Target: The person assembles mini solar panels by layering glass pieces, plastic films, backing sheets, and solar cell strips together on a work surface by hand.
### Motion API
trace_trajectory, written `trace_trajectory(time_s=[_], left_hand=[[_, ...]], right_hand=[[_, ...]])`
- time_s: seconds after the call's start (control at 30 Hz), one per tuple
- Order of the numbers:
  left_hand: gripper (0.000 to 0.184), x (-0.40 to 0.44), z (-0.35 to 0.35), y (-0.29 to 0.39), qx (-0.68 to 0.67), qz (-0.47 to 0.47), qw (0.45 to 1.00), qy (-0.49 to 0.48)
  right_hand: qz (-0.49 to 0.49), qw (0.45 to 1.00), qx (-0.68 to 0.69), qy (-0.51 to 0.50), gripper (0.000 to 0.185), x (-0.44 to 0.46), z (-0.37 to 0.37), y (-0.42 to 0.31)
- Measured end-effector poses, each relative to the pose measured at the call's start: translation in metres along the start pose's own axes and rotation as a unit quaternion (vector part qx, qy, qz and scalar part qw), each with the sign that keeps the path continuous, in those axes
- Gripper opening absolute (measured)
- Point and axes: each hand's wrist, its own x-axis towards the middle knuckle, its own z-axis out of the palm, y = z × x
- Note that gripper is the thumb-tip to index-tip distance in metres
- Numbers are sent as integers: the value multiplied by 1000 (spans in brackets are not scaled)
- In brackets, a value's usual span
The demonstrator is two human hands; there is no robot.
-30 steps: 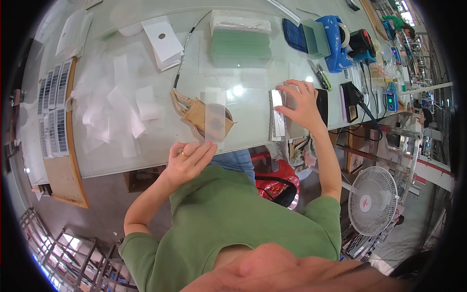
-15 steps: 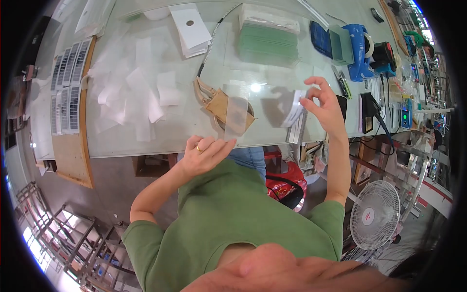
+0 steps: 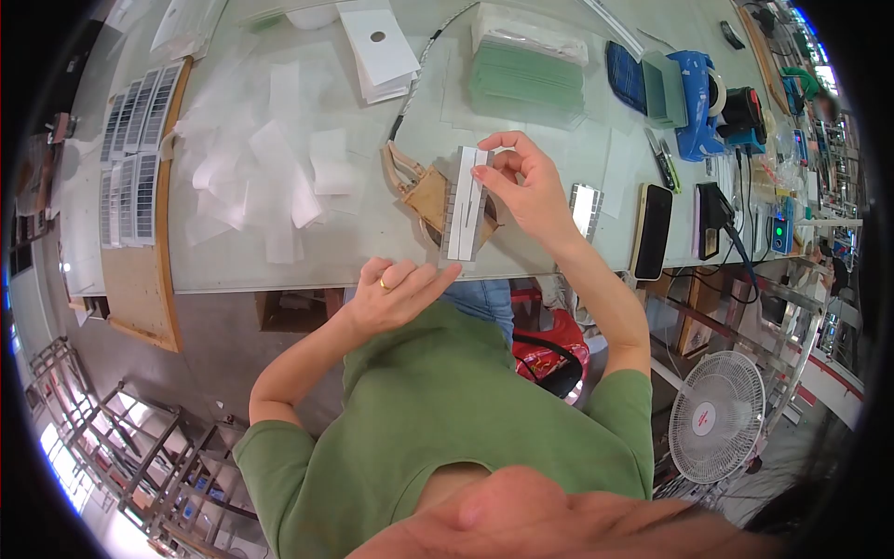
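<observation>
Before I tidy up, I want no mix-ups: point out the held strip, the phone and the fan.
Held strip (image 3: 463, 210): head view, middle of its face.
Phone (image 3: 654, 231): head view, middle of its screen.
Fan (image 3: 707, 416): head view, its round hub.

The left hand (image 3: 399, 292) is held near, forefinger extended rightward; the right hand (image 3: 526, 191) is held farther, thumb and forefinger pinched. Both arms (image 3: 293, 368) are bent.
</observation>
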Motion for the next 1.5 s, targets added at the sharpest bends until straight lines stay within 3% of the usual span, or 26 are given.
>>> trace_trajectory(time_s=[0.63,1.23,1.5], left_hand=[[54,-1,0,-2,6,9,1000,-8],[50,4,-3,-17,24,86,996,-25],[50,4,-4,-16,11,82,996,-27]], right_hand=[[-51,995,-83,14,24,-3,3,-1],[-51,990,-131,12,23,-4,2,-4],[-105,962,-249,45,31,-2,0,-1]])
